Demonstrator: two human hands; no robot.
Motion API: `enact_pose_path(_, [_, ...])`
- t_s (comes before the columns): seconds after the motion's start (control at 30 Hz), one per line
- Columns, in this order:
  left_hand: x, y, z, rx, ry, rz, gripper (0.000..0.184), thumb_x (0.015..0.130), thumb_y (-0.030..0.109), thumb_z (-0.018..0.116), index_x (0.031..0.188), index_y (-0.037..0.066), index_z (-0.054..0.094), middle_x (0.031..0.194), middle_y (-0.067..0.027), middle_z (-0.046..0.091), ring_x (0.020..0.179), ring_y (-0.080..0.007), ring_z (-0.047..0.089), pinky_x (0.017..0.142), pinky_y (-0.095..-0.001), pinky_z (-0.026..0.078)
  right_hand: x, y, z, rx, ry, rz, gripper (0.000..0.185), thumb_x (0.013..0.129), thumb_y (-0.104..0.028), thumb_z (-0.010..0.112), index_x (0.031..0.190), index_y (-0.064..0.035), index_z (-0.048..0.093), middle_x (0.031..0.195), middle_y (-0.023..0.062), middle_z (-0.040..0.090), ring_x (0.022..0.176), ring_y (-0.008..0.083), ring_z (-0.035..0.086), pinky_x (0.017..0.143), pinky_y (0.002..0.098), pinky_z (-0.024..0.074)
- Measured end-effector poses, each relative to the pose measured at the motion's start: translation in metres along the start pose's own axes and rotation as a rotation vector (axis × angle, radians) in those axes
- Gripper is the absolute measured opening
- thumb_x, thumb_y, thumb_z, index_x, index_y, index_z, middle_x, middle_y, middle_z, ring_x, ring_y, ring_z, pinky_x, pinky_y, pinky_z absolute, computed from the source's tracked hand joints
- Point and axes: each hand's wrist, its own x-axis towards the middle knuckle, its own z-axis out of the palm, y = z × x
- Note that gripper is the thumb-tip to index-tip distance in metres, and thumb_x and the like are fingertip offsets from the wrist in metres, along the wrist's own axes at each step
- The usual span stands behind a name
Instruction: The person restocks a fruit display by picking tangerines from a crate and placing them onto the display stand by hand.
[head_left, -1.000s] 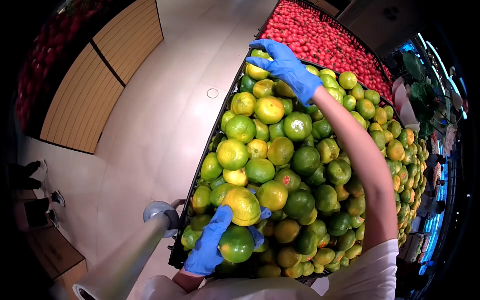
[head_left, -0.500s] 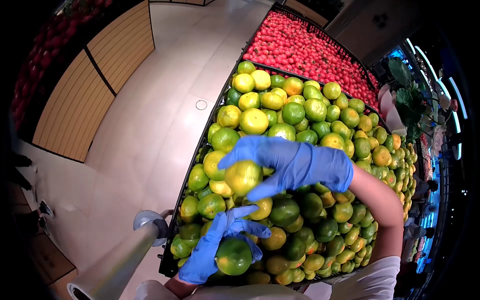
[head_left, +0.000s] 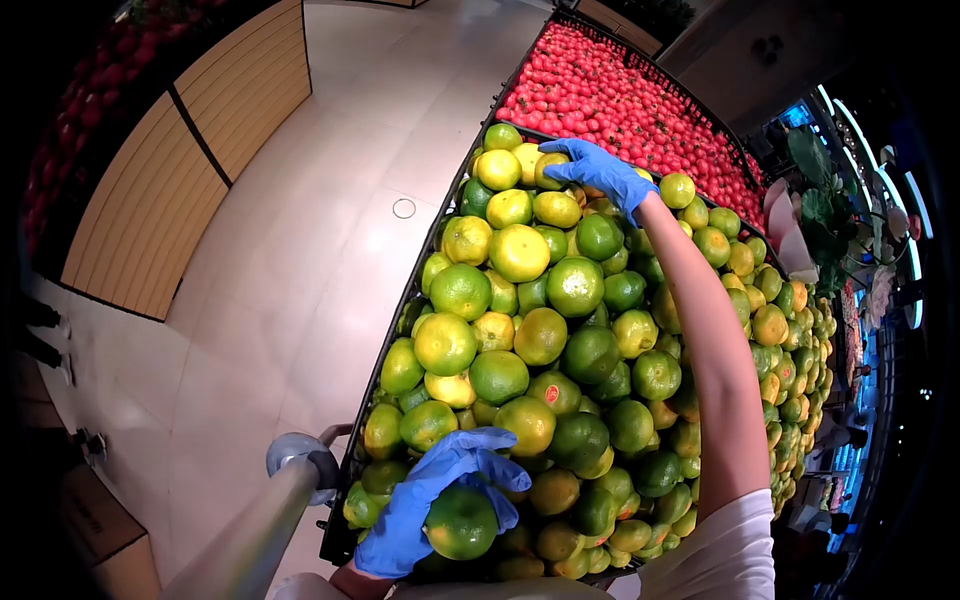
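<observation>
My left hand (head_left: pixel 435 500), in a blue glove, is at the near edge of the fruit pile. Its fingers curl round a dark green mandarin (head_left: pixel 461 522). My right hand (head_left: pixel 600 172), also gloved in blue, reaches to the far end of the pile. Its thumb and fingers close round a yellow-green mandarin (head_left: pixel 550 171), which sits among the others there. Between the hands lie many green and yellow mandarins (head_left: pixel 519 253), one with a small red sticker. The palm side of my right hand is hidden.
Small red tomatoes (head_left: pixel 600 85) fill the section behind the mandarins. A black crate edge (head_left: pixel 398 325) runs along the left. A pale pole (head_left: pixel 255 530) stands at lower left, near a slatted wooden stand (head_left: pixel 150 210) across the floor. Artificial lotus flowers (head_left: pixel 790 225) are at right.
My right hand has moved away from me, from the middle of the pile to its far end, with a yellowish mandarin. My left hand has stayed nearly still with its green mandarin.
</observation>
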Motion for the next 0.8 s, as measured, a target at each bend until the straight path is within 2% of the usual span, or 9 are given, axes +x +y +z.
enact_pose_path(0.03, [0.001, -0.005, -0.003, 0.000, -0.004, -0.007, 0.046, 0.099, 0.032, 0.032, 0.122, -0.004, 0.048, 0.091, -0.0172, 0.061, 0.066, -0.0224, 0.062, 0.063, -0.0308, 0.052, 0.006, 0.001, -0.003, -0.006, -0.020, 0.004, 0.053, 0.083, -0.024, 0.068, 0.128, -0.0012, 0.050, 0.123, 0.0114, 0.055, 0.114, 0.0201, 0.050, 0.100, 0.0317, 0.0392])
enact_pose_path(0.1, [0.005, -0.015, -0.012, -0.440, -0.087, -0.108, 0.041, 0.100, 0.027, 0.034, 0.126, -0.003, 0.046, 0.101, -0.0154, 0.060, 0.080, -0.0213, 0.061, 0.076, -0.0324, 0.052, 0.006, 0.006, 0.001, -0.095, 0.050, -0.034, 0.052, 0.086, -0.029, 0.066, 0.127, -0.0006, 0.052, 0.120, 0.0114, 0.058, 0.112, 0.0196, 0.052, 0.099, 0.0319, 0.0398])
enact_pose_path(0.17, [0.005, -0.013, -0.005, -0.418, -0.023, -0.130, 0.044, 0.101, 0.031, 0.030, 0.123, -0.003, 0.049, 0.098, -0.0148, 0.060, 0.080, -0.0215, 0.060, 0.076, -0.0328, 0.052, 0.006, 0.005, 0.002, -0.117, -0.006, -0.005, 0.053, 0.085, -0.030, 0.066, 0.127, 0.0002, 0.052, 0.120, 0.0125, 0.059, 0.112, 0.0204, 0.053, 0.098, 0.0322, 0.0403])
enact_pose_path(0.23, [0.005, -0.009, 0.002, -0.457, 0.145, -0.154, 0.046, 0.098, 0.033, 0.033, 0.117, -0.005, 0.052, 0.087, -0.0104, 0.059, 0.071, -0.0181, 0.057, 0.064, -0.0303, 0.050, 0.006, 0.004, 0.004, -0.130, 0.004, 0.006, 0.054, 0.084, -0.031, 0.066, 0.126, 0.0005, 0.052, 0.120, 0.0133, 0.059, 0.112, 0.0211, 0.053, 0.098, 0.0323, 0.0408])
enact_pose_path(0.5, [0.004, -0.011, 0.005, -0.385, 0.155, -0.090, 0.043, 0.098, 0.030, 0.035, 0.115, -0.005, 0.052, 0.086, -0.0086, 0.058, 0.076, -0.0192, 0.057, 0.068, -0.0315, 0.052, 0.004, 0.002, 0.011, -0.270, 0.120, -0.092, 0.055, 0.081, -0.036, 0.067, 0.120, 0.0006, 0.056, 0.113, 0.0186, 0.061, 0.103, 0.0291, 0.060, 0.089, 0.0368, 0.0466])
enact_pose_path(0.6, [0.002, -0.009, 0.007, -0.434, 0.172, -0.119, 0.043, 0.098, 0.030, 0.037, 0.116, -0.005, 0.052, 0.089, -0.0093, 0.059, 0.081, -0.0203, 0.059, 0.072, -0.0335, 0.053, -0.005, -0.013, 0.002, -0.582, 0.409, -0.294, 0.054, 0.083, -0.041, 0.065, 0.115, 0.0012, 0.057, 0.105, 0.0185, 0.063, 0.096, 0.0316, 0.061, 0.084, 0.0395, 0.0481])
enact_pose_path(0.7, [-0.001, -0.016, -0.001, -0.588, 0.097, -0.132, 0.041, 0.099, 0.028, 0.035, 0.118, -0.004, 0.052, 0.101, -0.0117, 0.059, 0.094, -0.0212, 0.059, 0.084, -0.0354, 0.051, -0.073, -0.085, 0.034, -0.150, 0.364, -0.398, 0.047, 0.083, -0.037, 0.066, 0.111, 0.0016, 0.059, 0.105, 0.0182, 0.062, 0.096, 0.0302, 0.061, 0.083, 0.0371, 0.0490])
enact_pose_path(0.73, [-0.001, -0.019, -0.004, -0.663, 0.013, -0.117, 0.040, 0.101, 0.026, 0.032, 0.119, -0.004, 0.051, 0.111, -0.0135, 0.059, 0.105, -0.0214, 0.058, 0.093, -0.0360, 0.048, -0.108, -0.116, 0.054, -0.105, 0.235, -0.428, 0.048, 0.083, -0.037, 0.066, 0.112, 0.0011, 0.059, 0.104, 0.0180, 0.062, 0.098, 0.0307, 0.060, 0.086, 0.0365, 0.0480])
enact_pose_path(0.8, [0.003, -0.022, 0.002, -0.633, 0.070, -0.101, 0.040, 0.101, 0.027, 0.032, 0.121, -0.004, 0.050, 0.111, -0.0137, 0.059, 0.105, -0.0218, 0.058, 0.094, -0.0355, 0.048, -0.168, -0.134, 0.088, -0.192, -0.062, -0.647, 0.060, 0.078, -0.033, 0.071, 0.125, -0.0031, 0.050, 0.118, 0.0147, 0.054, 0.102, 0.0306, 0.056, 0.087, 0.0374, 0.0475])
